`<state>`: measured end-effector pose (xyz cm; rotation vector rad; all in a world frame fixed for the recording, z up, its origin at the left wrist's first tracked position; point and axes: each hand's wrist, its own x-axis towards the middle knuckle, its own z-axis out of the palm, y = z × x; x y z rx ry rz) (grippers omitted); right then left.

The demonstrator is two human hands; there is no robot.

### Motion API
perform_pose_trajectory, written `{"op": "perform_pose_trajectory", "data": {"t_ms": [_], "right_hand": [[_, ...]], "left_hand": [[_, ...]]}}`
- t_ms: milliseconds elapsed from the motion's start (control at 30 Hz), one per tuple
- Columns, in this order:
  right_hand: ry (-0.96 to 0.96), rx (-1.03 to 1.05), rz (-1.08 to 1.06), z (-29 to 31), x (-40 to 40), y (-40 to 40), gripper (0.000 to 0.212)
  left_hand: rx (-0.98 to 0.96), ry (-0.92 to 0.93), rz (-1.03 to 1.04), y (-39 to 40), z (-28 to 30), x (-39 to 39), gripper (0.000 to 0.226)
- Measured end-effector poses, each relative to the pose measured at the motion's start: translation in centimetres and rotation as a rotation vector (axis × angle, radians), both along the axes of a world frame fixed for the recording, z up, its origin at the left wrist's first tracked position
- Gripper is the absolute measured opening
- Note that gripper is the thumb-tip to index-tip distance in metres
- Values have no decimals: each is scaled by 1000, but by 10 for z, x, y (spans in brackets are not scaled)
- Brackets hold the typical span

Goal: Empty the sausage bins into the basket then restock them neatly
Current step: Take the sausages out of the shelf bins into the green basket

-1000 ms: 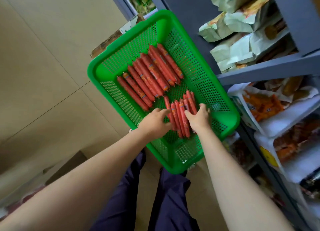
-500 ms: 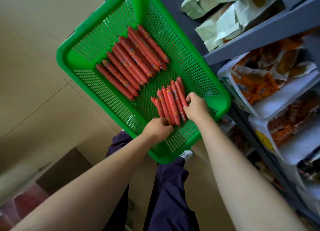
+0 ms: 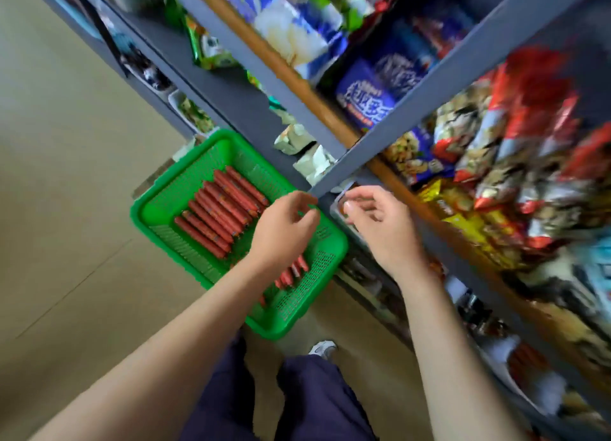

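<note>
A tall grey metal shelving unit [image 3: 426, 90] fills the right side, its flat beams crossing at angles and its levels crammed with glossy, crinkled snack packets [image 3: 515, 149], blurred in the picture. Beside it on the smooth beige tiled floor [image 3: 66, 192] sits a rectangular green plastic basket [image 3: 158, 205] with perforated mesh walls and a thick rounded rim. Inside, a neat row of long red sausages [image 3: 215, 215] in shiny casings lies side by side across the far half; a smaller cluster of shorter sausages [image 3: 292, 275] lies nearer, partly hidden under the left forearm. The left hand [image 3: 281, 229] hovers above the basket with fingers loosely curled, holding nothing, clear of both sausage groups. The right hand [image 3: 380, 225] is raised just beyond the basket's rim by the shelf edge, fingers relaxed and bent, also empty. Dark navy trousers [image 3: 314, 397] and a white shoe [image 3: 322, 349] show below.
</note>
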<state>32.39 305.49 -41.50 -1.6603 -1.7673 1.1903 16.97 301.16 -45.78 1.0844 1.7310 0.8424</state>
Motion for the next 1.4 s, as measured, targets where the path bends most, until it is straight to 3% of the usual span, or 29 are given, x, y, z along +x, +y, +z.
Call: {"op": "perform_pose_trajectory", "data": {"t_ms": [100,233,433,633,767,867,967,1267,1400], "right_hand": [[46,183,-45,122,22,-10,16],[16,453,-156,247,72,-26,10],[-119,749,-481,333,173,-65,9],[-221,766,-605,348,253,-80,11],[-265,516,-497,362,275,-44,11],[-505,98,-231,366,288,-1,50],[-758,-90,-3,370,281,35,81],[-803,-157,35,370,284,71,90],[-790,-153,70,360,280,68,79]], "left_hand": [[266,-60,-117,25,115,28,26],[663,-55,-284,33,243,68,15],[1072,67,-417,34,312,158,23],[860,-45,-495,49,313,231,67],[760,-153,-440,56,317,242,56],[722,-179,-456,60,318,243,53],[705,-198,-461,60,318,243,56],[697,-220,-471,59,320,241,61],[659,-246,-456,58,319,239,69]]}}
